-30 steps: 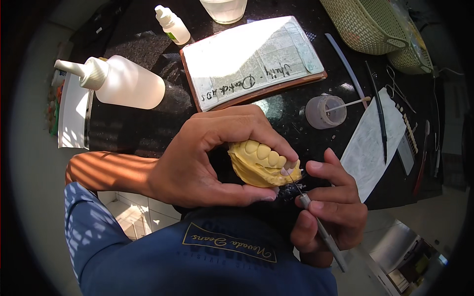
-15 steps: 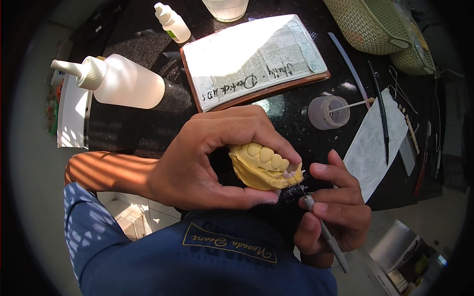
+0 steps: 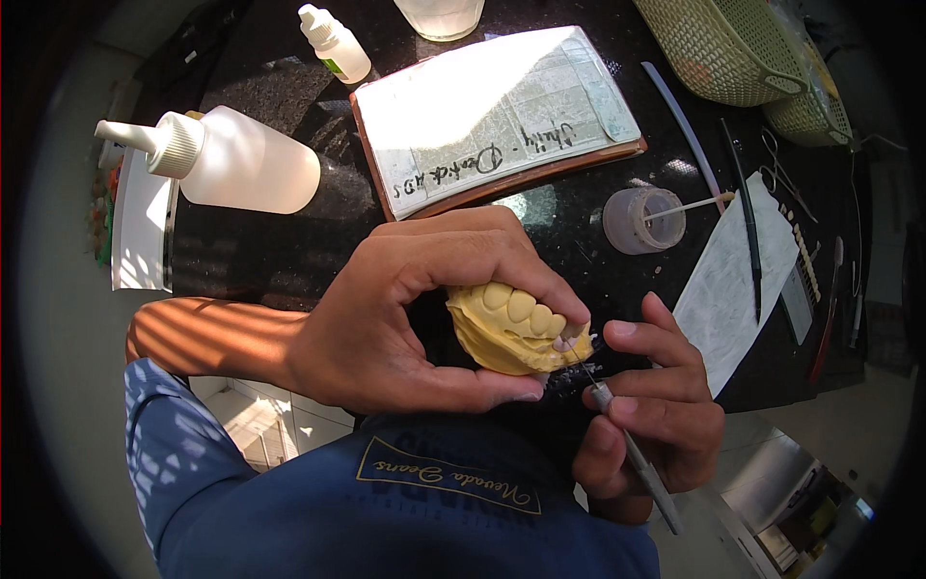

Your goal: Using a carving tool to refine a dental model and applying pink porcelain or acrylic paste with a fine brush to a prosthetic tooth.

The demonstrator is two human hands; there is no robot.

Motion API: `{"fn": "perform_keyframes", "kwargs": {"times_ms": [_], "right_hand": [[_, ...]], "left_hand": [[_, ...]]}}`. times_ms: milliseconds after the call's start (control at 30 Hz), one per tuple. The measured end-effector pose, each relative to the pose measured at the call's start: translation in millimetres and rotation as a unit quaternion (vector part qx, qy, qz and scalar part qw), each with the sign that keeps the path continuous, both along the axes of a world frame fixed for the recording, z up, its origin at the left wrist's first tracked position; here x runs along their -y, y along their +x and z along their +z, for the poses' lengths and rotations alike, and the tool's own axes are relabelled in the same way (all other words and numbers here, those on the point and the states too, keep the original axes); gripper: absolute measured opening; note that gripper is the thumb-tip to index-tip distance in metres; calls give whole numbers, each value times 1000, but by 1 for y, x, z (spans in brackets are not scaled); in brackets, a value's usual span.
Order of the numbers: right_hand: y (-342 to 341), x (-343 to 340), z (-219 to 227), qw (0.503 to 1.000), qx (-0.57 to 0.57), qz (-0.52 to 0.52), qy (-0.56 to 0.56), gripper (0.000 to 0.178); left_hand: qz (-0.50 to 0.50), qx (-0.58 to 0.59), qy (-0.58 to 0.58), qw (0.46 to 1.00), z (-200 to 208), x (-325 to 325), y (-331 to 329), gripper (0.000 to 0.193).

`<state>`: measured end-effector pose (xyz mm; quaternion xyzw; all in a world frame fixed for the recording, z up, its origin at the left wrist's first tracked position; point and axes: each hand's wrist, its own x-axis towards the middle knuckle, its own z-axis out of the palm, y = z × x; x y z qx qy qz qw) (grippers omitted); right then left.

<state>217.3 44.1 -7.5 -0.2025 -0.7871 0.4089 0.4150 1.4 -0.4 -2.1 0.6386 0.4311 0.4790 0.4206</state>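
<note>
A yellow dental cast (image 3: 509,340) with moulded teeth is gripped between the thumb and fingers of my left hand (image 3: 400,309). Pale pinkish-white material (image 3: 567,344) sits at its right end, beside my left fingertip. My right hand (image 3: 666,415) is closed in a pen grip round a thin metal dental carver (image 3: 632,444). The carver's fine tip reaches up to the pale material; whether it touches there is hard to make out. Some whitish crumbs lie on the dark top just past the cast.
Beyond my hands lies a notebook (image 3: 492,125) with brown edges. Left stand a large squeeze bottle (image 3: 251,159) and a small dropper bottle (image 3: 336,46). Right are a small jar (image 3: 632,227) with a brush across it, white paper (image 3: 719,299), a black instrument (image 3: 750,222), scissors (image 3: 783,169) and woven baskets (image 3: 723,53).
Almost nothing differs. The carver's tip has shifted very slightly at the pale material, while both hands and the cast stay in nearly the same place.
</note>
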Motion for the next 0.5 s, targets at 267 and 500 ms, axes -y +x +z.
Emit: {"fn": "perform_keyframes", "kwargs": {"times_ms": [267, 500], "right_hand": [[3, 2, 0, 999, -21, -24, -8, 28], [-2, 2, 2, 1000, 12, -26, 10, 27]], "left_hand": [[6, -21, 23, 999, 0, 0, 0, 42], [33, -37, 41, 998, -2, 1, 1, 44]]}}
